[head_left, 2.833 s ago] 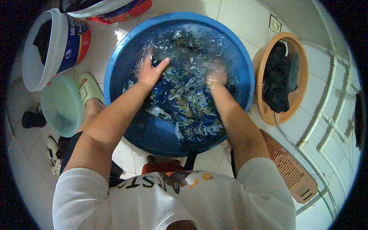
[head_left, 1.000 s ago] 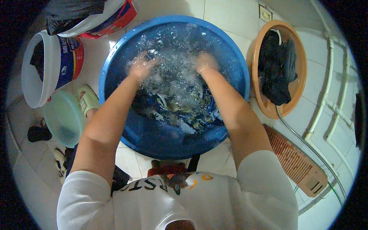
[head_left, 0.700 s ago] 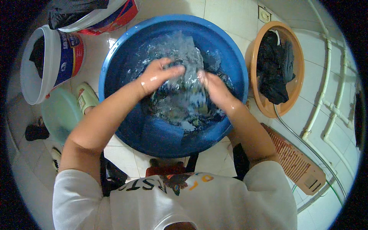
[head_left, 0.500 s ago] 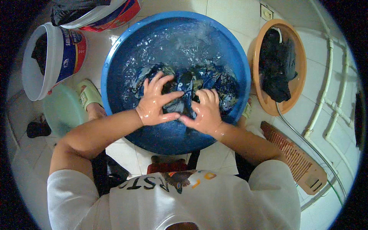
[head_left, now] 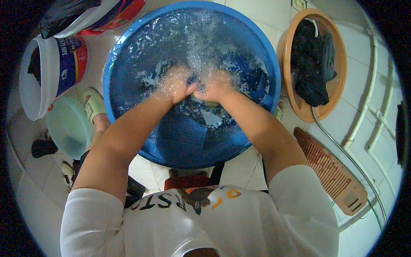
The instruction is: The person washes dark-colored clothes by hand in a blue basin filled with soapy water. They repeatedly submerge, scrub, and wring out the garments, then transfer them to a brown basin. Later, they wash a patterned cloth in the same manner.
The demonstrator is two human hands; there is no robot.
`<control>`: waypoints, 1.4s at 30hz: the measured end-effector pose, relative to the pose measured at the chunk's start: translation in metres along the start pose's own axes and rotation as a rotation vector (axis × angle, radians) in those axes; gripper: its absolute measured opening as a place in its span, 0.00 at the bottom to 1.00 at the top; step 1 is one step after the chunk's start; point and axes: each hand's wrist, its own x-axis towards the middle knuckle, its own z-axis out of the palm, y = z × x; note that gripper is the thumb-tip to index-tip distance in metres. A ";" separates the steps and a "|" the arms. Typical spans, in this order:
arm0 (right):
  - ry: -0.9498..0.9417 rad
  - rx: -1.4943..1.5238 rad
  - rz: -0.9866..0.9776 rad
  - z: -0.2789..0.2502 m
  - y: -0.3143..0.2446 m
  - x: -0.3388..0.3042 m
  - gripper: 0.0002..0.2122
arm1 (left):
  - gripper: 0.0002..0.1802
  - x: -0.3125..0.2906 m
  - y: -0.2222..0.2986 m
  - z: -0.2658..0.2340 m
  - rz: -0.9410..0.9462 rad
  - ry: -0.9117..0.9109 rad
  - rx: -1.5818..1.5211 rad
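A big round blue tub (head_left: 276, 70) holds water and a dark blue patterned garment (head_left: 252, 79). My left hand (head_left: 176, 83) presses into the water at the tub's middle, over the garment. Close beside it, thumbs nearly meeting, my right hand (head_left: 217, 85) pushes down on the same bundle. Splashing water and blur hide the fingers of both hands, so whether they grip the cloth cannot be made out. Churned water with bubbles spreads from the hands toward the tub's far side.
An orange basin (head_left: 286, 55) with dark clothes (head_left: 314, 64) stands at the right, a brown washboard (head_left: 329, 171) nearer me. A hose (head_left: 338, 145) and wall pipes (head_left: 364, 107) run beyond. At the left are white buckets (head_left: 49, 77) and a pale green basin (head_left: 68, 128).
Both hands have moved forward and down into the water from above the garment. The water churns more at the far side, and the view has shifted slightly.
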 end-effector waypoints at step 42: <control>0.144 0.273 0.319 -0.060 0.011 0.057 0.38 | 0.17 0.002 -0.079 -0.010 -0.069 -0.287 0.348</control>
